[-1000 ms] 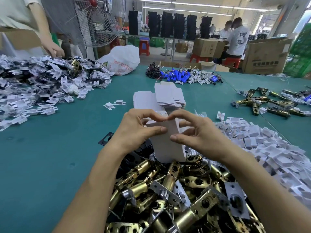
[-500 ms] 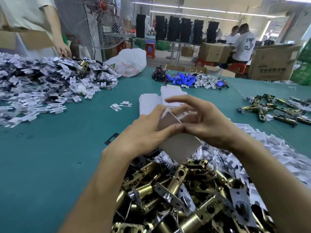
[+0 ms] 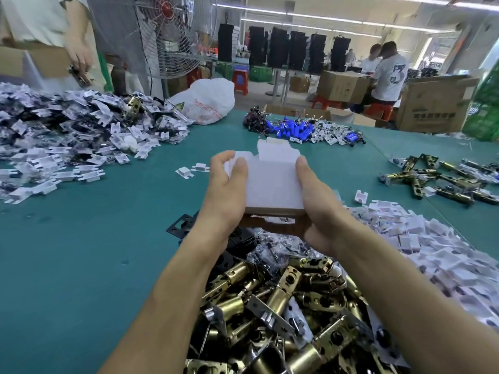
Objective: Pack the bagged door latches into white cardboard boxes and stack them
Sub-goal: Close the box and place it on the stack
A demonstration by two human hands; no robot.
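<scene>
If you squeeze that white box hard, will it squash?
Probably: the white cardboard box looks thin-walled and hollow. It's likely light too, since the left hand and right hand hold it up by its edges.

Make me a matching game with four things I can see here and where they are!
Things:
1. white box
2. brass latches
3. blue cylinders
4. white plastic bag

Places:
A. beside the fan
B. held between the left hand and right hand
C. piled nearest the camera
D. straight ahead, far across the table

Pairs: 1-B, 2-C, 3-D, 4-A
</scene>
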